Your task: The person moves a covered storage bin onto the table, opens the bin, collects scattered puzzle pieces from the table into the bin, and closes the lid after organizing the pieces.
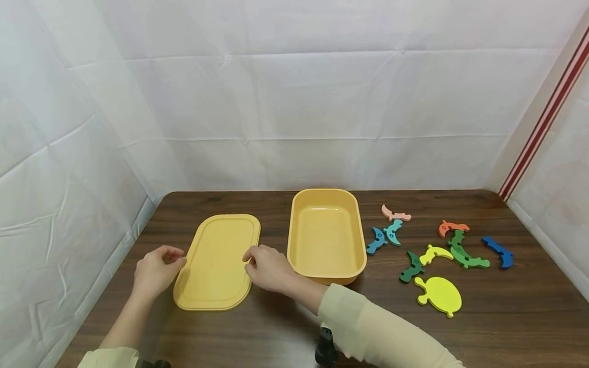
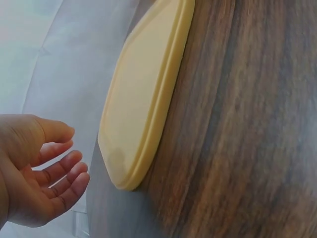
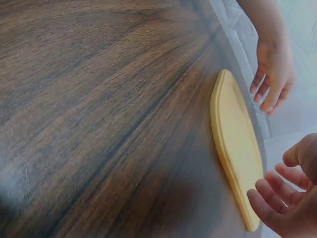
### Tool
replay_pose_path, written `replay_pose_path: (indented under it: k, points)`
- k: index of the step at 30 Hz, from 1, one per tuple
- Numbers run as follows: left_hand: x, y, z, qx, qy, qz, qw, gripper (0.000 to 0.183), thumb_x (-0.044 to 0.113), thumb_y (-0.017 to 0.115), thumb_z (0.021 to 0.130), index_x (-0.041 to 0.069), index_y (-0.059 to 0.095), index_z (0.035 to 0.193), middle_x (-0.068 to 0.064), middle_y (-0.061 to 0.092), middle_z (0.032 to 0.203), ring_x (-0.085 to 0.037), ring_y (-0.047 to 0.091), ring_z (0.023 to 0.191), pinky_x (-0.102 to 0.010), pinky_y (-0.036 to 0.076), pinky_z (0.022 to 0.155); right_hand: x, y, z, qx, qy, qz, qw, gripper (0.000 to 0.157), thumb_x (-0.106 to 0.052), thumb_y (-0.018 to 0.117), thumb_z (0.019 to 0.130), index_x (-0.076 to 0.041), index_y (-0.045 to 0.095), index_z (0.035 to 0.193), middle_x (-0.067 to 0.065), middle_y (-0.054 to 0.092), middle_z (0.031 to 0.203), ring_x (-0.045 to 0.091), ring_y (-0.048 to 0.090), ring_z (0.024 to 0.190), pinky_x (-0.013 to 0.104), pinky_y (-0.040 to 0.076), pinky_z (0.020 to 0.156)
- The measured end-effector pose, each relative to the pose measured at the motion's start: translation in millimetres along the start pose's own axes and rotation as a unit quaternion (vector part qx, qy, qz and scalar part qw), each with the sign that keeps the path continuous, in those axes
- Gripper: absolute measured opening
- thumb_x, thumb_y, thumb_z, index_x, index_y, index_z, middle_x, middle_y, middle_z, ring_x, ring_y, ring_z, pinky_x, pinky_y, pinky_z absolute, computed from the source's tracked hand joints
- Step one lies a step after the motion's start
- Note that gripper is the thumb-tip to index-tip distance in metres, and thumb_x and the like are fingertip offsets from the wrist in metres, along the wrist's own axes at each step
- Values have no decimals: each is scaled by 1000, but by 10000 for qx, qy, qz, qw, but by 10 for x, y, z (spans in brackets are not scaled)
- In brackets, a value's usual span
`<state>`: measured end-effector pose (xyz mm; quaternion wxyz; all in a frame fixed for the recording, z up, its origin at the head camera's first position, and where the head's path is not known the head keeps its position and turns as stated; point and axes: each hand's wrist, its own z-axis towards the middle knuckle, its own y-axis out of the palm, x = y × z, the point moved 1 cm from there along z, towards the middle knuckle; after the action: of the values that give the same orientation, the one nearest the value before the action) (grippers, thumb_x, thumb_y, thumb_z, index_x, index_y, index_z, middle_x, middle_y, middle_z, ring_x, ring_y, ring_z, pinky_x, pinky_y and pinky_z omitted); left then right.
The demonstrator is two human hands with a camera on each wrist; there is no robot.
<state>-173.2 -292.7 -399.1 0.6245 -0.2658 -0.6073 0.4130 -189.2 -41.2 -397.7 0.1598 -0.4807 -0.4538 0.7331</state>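
Observation:
A flat yellow lid point(image 1: 218, 260) with rounded corners lies on the table between the two hands. At its left edge hovers my left hand point(image 1: 155, 271), fingers loosely bent; the left wrist view shows a gap between that hand point(image 2: 44, 171) and the lid point(image 2: 136, 94). Over the lid's right edge is my right hand point(image 1: 269, 268), relaxed and holding nothing; in the right wrist view its fingers point(image 3: 270, 198) appear just above the lid point(image 3: 235, 134), and I cannot tell whether they touch. A deep yellow box point(image 1: 326, 235) stands right of the right hand, its inside bare.
Right of the box lie several colourful animal-shaped pieces, among them a pink one point(image 1: 395, 213), a light blue one point(image 1: 377, 241), a dark green one point(image 1: 411, 267) and a blue one point(image 1: 499, 252). A yellow turtle-shaped piece point(image 1: 440, 295) lies nearest. White sheets point(image 1: 294, 102) surround the wooden table point(image 1: 520, 327).

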Motion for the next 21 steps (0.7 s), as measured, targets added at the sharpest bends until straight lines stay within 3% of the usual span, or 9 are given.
replay_pose_path:
  k: [11,21]
  points:
    - [206,6,5,150,482,-410,9979,20,19,61,87,3,65,99,-14,69,92,-27,63,84,-30,48,65,-97,-135,-71,51,-520,-542,9972,14,-16,57,87,-15,66,97,-6,62,86,4,56,74,15,43,60]
    - [351,55,20,467,876,-779,9920,18,15,62,86,4,65,100,-15,69,96,-28,66,87,-39,55,73,-22,-296,-156,263,-943,-979,9904,14,-17,56,87,-16,66,98,-6,62,87,4,58,75,15,45,61]
